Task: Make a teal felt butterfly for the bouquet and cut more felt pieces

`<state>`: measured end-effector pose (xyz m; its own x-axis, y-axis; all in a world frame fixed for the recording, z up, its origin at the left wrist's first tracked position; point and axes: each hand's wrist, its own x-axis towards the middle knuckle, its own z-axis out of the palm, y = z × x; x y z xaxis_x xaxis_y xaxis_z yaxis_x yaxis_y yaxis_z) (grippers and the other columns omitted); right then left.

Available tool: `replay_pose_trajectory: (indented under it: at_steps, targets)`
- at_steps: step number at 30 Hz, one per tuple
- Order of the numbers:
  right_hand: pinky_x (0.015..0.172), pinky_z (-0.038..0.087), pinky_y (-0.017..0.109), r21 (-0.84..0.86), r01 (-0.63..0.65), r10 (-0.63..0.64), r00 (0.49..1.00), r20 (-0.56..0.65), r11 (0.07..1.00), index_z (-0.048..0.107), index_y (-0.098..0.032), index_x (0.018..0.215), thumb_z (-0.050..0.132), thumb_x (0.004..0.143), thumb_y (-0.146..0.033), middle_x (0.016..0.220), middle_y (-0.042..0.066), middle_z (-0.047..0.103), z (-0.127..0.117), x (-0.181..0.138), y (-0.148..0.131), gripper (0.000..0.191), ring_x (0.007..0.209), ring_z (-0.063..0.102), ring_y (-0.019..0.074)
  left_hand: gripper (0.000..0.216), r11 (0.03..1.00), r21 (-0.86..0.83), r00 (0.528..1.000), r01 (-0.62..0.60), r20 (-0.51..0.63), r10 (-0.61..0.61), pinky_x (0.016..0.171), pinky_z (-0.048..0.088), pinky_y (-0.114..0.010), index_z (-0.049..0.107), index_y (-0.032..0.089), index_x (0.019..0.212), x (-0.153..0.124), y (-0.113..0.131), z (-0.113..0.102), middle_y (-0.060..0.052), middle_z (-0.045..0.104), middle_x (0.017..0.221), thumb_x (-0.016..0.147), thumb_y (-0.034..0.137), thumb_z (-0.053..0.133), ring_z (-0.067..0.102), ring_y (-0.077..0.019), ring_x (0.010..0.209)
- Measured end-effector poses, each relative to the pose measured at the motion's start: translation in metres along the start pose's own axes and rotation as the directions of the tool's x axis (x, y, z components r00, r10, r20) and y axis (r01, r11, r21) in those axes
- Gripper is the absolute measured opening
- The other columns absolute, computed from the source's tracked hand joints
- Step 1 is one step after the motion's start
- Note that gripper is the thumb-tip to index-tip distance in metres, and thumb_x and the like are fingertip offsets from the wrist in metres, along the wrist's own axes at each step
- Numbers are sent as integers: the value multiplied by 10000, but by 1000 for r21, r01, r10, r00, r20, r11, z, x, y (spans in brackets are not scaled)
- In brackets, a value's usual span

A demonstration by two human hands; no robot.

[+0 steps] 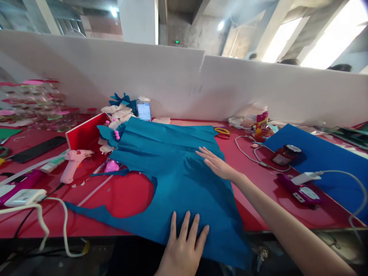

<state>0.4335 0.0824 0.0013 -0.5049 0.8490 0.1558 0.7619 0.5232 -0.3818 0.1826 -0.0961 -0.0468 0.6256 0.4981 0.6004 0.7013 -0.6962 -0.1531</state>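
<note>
My left hand (184,245) open, flat on near edge of big blue felt sheet (172,172). My right hand (215,163) open, flat, farther. Far edge folded, round cut at left.

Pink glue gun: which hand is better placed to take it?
Left hand, probably: the pink glue gun lies left of the blue felt sheet; the right hand rests farther right.

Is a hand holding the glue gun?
No, the glue gun lies on the table; left hand and right hand rest on blue felt.
</note>
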Motion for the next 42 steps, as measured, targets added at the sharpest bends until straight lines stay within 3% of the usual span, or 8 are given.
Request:
replay_pose_trajectory:
  at_steps: [2,6,20,26,34,42]
  targets:
    - [1156,133,500,-18,-12,12,1000,24,1000,261,-316,1468,195,979,-512,1555,-5,168,-1,-10,-4,531,1432,61,247,339,1000,-5,1000,-4,1,4,962,294,-487,610,313,1206,-1,0,1,2,666,1172,925,423,458,539,-271,1097]
    - [1137,93,562,-165,21,13,980,200,986,277,-383,1447,229,966,-545,1554,-20,151,13,-21,-5,510,1427,82,274,345,1000,-6,1000,-7,5,7,969,289,-509,612,306,1207,-4,2,3,-25,648,1195,910,426,483,513,-290,1129]
    - [1135,101,553,-234,4,42,980,193,972,260,-406,1448,193,956,-569,1559,-26,134,11,12,43,523,1430,77,276,343,1000,-9,999,5,46,-5,970,239,-521,595,300,1225,-1,3,-3,-1,656,1192,923,393,461,501,-283,1126]
    - [1133,103,556,-228,26,19,981,192,973,232,-416,1452,197,963,-554,1562,-33,119,11,13,45,509,1430,78,279,395,1000,4,999,-16,47,16,968,257,-548,560,287,1272,-6,5,4,-35,621,1239,922,431,449,476,-304,1162]
    - [1130,111,566,-222,31,10,983,185,975,233,-407,1453,215,957,-566,1561,-29,123,11,13,46,521,1426,91,291,489,1000,8,988,22,150,-22,990,279,-604,336,361,1422,-16,12,10,-45,506,1381,943,353,435,398,-329,1269]
    - [1130,112,560,-228,23,24,979,200,973,227,-399,1456,231,959,-556,1562,-25,123,8,16,49,521,1427,92,285,501,1000,9,983,0,183,-2,988,279,-595,314,344,1435,-14,9,4,-57,487,1402,945,338,421,396,-334,1279]
